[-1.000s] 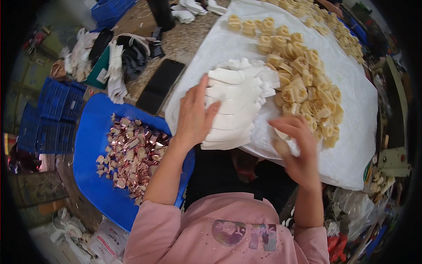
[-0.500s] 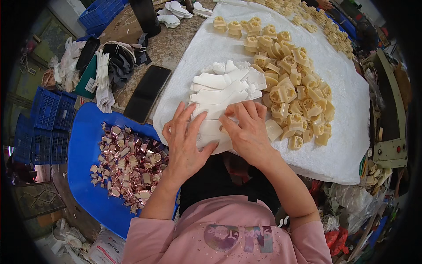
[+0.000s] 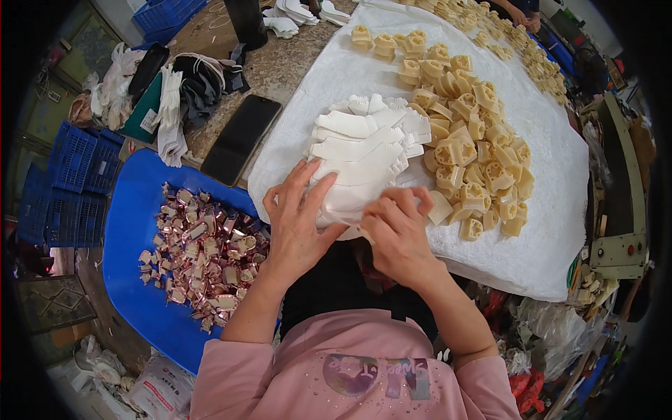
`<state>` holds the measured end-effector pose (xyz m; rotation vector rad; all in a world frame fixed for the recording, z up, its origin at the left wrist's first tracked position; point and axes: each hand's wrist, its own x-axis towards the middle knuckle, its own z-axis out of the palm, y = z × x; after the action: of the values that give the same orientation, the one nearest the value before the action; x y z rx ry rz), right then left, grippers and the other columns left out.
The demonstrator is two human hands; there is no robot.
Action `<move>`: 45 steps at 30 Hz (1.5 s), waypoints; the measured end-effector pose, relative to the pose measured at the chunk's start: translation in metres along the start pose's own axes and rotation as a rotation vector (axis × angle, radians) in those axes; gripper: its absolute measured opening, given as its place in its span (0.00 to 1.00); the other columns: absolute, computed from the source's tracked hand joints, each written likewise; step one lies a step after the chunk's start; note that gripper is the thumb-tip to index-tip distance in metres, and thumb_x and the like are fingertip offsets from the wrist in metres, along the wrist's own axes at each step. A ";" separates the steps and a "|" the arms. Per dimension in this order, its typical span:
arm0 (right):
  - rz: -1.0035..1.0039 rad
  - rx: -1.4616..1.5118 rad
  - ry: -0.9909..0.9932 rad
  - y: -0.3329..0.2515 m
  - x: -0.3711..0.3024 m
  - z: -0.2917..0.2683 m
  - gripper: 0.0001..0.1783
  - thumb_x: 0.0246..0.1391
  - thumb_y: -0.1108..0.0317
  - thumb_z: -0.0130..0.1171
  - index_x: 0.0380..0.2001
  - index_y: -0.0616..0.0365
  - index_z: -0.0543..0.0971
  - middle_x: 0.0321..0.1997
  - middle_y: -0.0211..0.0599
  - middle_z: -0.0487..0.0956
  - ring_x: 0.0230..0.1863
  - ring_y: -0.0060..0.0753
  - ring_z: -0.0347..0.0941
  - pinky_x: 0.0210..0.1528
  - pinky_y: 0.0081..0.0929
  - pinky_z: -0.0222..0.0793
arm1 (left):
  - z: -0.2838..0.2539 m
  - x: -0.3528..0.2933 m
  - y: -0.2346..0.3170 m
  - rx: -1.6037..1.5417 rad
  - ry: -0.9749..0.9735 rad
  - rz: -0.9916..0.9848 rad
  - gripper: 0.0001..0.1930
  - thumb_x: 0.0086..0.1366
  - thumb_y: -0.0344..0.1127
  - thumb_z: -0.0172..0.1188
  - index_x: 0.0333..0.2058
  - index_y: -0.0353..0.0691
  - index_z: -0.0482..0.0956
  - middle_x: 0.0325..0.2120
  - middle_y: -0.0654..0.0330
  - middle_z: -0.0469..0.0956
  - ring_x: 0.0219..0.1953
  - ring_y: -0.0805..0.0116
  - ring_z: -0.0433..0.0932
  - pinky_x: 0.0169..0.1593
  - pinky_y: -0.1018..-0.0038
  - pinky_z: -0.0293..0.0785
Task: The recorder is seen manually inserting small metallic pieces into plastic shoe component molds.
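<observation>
A pile of overlapping white flat pieces (image 3: 364,143) with toothed edges lies on the white cloth near its front edge. I cannot tell what they are. My left hand (image 3: 294,217) rests on the pile's near left side, fingers spread and thumb along the front edge. At the near right corner of the pile is my right hand (image 3: 399,227), fingers curled and thumb against them. Whatever it pinches is mostly hidden. To its right a heap of cream-coloured hollow moulded parts (image 3: 483,150) spreads over the cloth.
A blue tub (image 3: 126,280) of shiny pinkish metallic pieces (image 3: 203,255) stands at left. On the table edge lies a black phone (image 3: 241,140). White gloves (image 3: 168,119) hang farther back. Blue crates (image 3: 77,157) are stacked at far left. Another person's hand (image 3: 518,14) shows at the far right.
My right hand has drawn toward me and down to the pile's near edge, its fingers more curled. The left hand stays at the pile's near left. The view has shifted slightly.
</observation>
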<state>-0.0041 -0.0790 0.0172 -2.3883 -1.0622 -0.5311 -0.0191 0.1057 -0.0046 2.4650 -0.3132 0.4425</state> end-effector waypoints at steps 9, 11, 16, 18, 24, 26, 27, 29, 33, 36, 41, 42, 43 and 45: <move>0.526 0.760 0.361 0.011 -0.061 -0.044 0.11 0.44 0.75 0.61 0.32 0.56 0.71 0.34 0.35 0.72 0.36 0.33 0.66 0.44 0.28 0.60 | -0.014 -0.010 0.041 0.014 0.116 0.169 0.32 0.62 0.55 0.54 0.54 0.32 0.67 0.50 0.49 0.66 0.52 0.54 0.66 0.53 0.58 0.59; 0.498 0.696 0.236 0.009 -0.070 -0.050 0.11 0.44 0.74 0.62 0.32 0.56 0.73 0.34 0.37 0.73 0.36 0.33 0.67 0.43 0.30 0.58 | 0.005 -0.014 0.051 -0.355 -0.134 0.144 0.30 0.63 0.52 0.54 0.53 0.31 0.68 0.48 0.49 0.67 0.48 0.55 0.68 0.51 0.62 0.63; 0.414 0.469 0.051 0.011 -0.081 -0.056 0.20 0.37 0.78 0.61 0.39 0.55 0.77 0.32 0.35 0.71 0.36 0.38 0.67 0.43 0.31 0.58 | 0.052 -0.023 0.084 -0.941 -0.330 0.010 0.18 0.67 0.39 0.51 0.49 0.31 0.73 0.40 0.54 0.74 0.40 0.68 0.74 0.43 0.75 0.69; 0.456 0.472 0.148 0.017 -0.089 -0.059 0.19 0.38 0.77 0.63 0.39 0.56 0.77 0.34 0.37 0.73 0.38 0.41 0.68 0.41 0.33 0.63 | 0.057 -0.025 0.089 -1.074 -0.313 -0.237 0.17 0.69 0.38 0.48 0.49 0.32 0.74 0.32 0.60 0.76 0.32 0.76 0.72 0.36 0.80 0.68; 0.627 -0.006 0.378 0.050 -0.134 -0.073 0.19 0.39 0.81 0.62 0.39 0.60 0.76 0.39 0.41 0.75 0.41 0.46 0.70 0.42 0.36 0.68 | 0.064 -0.016 0.082 -1.323 -0.398 -0.448 0.20 0.72 0.37 0.41 0.53 0.26 0.66 0.23 0.58 0.72 0.23 0.76 0.67 0.25 0.81 0.61; 0.600 -0.038 0.307 0.053 -0.139 -0.069 0.20 0.37 0.81 0.61 0.40 0.61 0.76 0.41 0.41 0.75 0.43 0.46 0.69 0.44 0.36 0.68 | 0.067 -0.013 0.086 -1.533 -0.336 -0.538 0.20 0.72 0.37 0.41 0.55 0.26 0.64 0.26 0.57 0.73 0.24 0.75 0.68 0.25 0.79 0.63; 0.605 -0.038 0.307 0.053 -0.136 -0.069 0.20 0.37 0.81 0.61 0.40 0.61 0.76 0.41 0.41 0.75 0.43 0.46 0.69 0.44 0.36 0.68 | 0.068 -0.013 0.084 -1.579 -0.353 -0.529 0.21 0.71 0.36 0.40 0.56 0.26 0.62 0.29 0.54 0.74 0.25 0.73 0.69 0.26 0.78 0.64; 0.556 -0.106 0.221 0.052 -0.124 -0.067 0.21 0.36 0.83 0.58 0.40 0.62 0.76 0.44 0.41 0.74 0.45 0.47 0.67 0.47 0.37 0.68 | 0.069 -0.012 0.087 -1.631 -0.358 -0.540 0.21 0.71 0.36 0.40 0.56 0.26 0.62 0.30 0.53 0.74 0.26 0.71 0.70 0.27 0.77 0.65; 0.577 -0.193 0.146 0.058 -0.120 -0.059 0.23 0.35 0.83 0.57 0.41 0.61 0.76 0.44 0.41 0.73 0.46 0.47 0.66 0.47 0.36 0.67 | 0.068 -0.010 0.090 -1.751 -0.392 -0.573 0.21 0.70 0.35 0.41 0.56 0.26 0.62 0.33 0.50 0.75 0.29 0.67 0.71 0.30 0.74 0.67; 0.609 -0.209 0.131 0.062 -0.125 -0.053 0.26 0.34 0.85 0.56 0.43 0.60 0.75 0.44 0.42 0.72 0.45 0.47 0.66 0.46 0.36 0.67 | 0.069 -0.012 0.091 -1.758 -0.404 -0.609 0.21 0.69 0.35 0.41 0.56 0.26 0.62 0.34 0.49 0.74 0.30 0.66 0.71 0.33 0.72 0.67; 0.686 -0.060 0.370 0.048 -0.146 -0.056 0.30 0.33 0.89 0.47 0.45 0.59 0.75 0.47 0.45 0.70 0.45 0.47 0.64 0.47 0.35 0.65 | 0.069 -0.011 0.092 -1.780 -0.432 -0.610 0.21 0.70 0.36 0.40 0.56 0.26 0.62 0.33 0.51 0.74 0.32 0.66 0.72 0.35 0.73 0.67; 0.694 -0.127 0.351 0.049 -0.150 -0.057 0.29 0.35 0.89 0.47 0.45 0.59 0.75 0.48 0.45 0.70 0.46 0.46 0.64 0.47 0.34 0.64 | 0.069 -0.011 0.091 -1.777 -0.423 -0.612 0.21 0.70 0.36 0.40 0.56 0.26 0.62 0.33 0.51 0.74 0.32 0.66 0.72 0.35 0.73 0.67; 0.694 -0.155 0.332 0.048 -0.153 -0.059 0.25 0.41 0.87 0.49 0.46 0.59 0.75 0.49 0.45 0.69 0.47 0.46 0.63 0.48 0.33 0.63 | 0.069 -0.011 0.091 -1.775 -0.438 -0.595 0.21 0.71 0.37 0.39 0.56 0.26 0.62 0.33 0.51 0.75 0.32 0.67 0.72 0.36 0.74 0.68; 0.717 -0.196 0.353 0.049 -0.152 -0.058 0.22 0.43 0.85 0.50 0.45 0.59 0.75 0.49 0.45 0.70 0.47 0.46 0.63 0.48 0.34 0.63 | 0.070 -0.011 0.090 -1.772 -0.453 -0.581 0.22 0.72 0.38 0.39 0.56 0.26 0.62 0.32 0.51 0.75 0.33 0.67 0.72 0.36 0.74 0.68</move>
<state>-0.0710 -0.2295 -0.0269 -2.4885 0.0193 -0.7611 -0.0412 -0.0061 -0.0142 0.7581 -0.0464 -0.5149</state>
